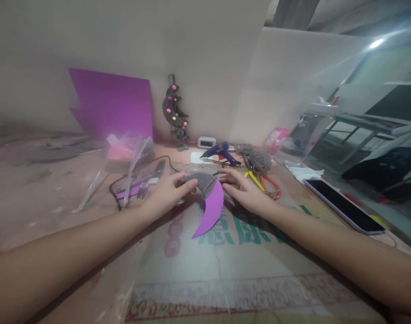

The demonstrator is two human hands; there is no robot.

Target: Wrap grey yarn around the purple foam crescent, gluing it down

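A purple crescent (212,209) of foam lies on printed cardboard (246,265), its upper end wound with grey yarn (203,181). My left hand (167,194) pinches the grey-wrapped end from the left, fingers closed on it. On the right side of the crescent my right hand (244,189) rests with fingers stretched out, fingertips touching the wrapped part. A strand of yarn runs back to the grey yarn ball (258,159).
Behind the hands lie a blue glue gun (221,153), orange-handled pliers (271,186) and a yellow tool (254,179). A phone (343,206) lies at right. A purple sheet (114,105) and a finished grey moon ornament (175,110) lean on the wall. Black cable (131,180) and plastic wrap (127,150) sit at left.
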